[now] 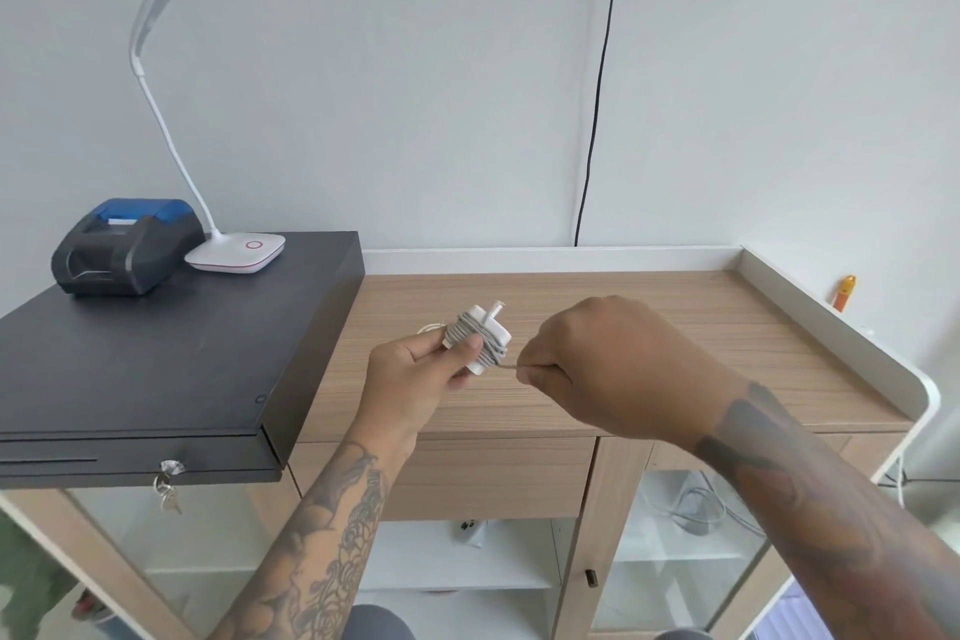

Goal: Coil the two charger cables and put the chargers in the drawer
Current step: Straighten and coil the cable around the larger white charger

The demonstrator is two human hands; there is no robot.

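A white charger point(483, 327) with grey cable point(493, 346) wound around its body is held above the wooden counter point(675, 353). My left hand point(415, 374) grips the charger from the left, thumb over the windings. My right hand point(613, 369) pinches the free end of the cable just right of the charger, pulled taut. A loop of a white cable point(431, 329) peeks out on the counter behind my left hand; its charger is hidden. The wooden drawer point(493, 478) under the counter front is closed.
A black cash drawer box point(156, 369) with a key in its lock occupies the counter's left side, carrying a black and blue receipt printer point(124, 247) and a white desk lamp point(236, 252). A black cord point(597, 94) hangs down the wall. Glass cabinet doors lie below.
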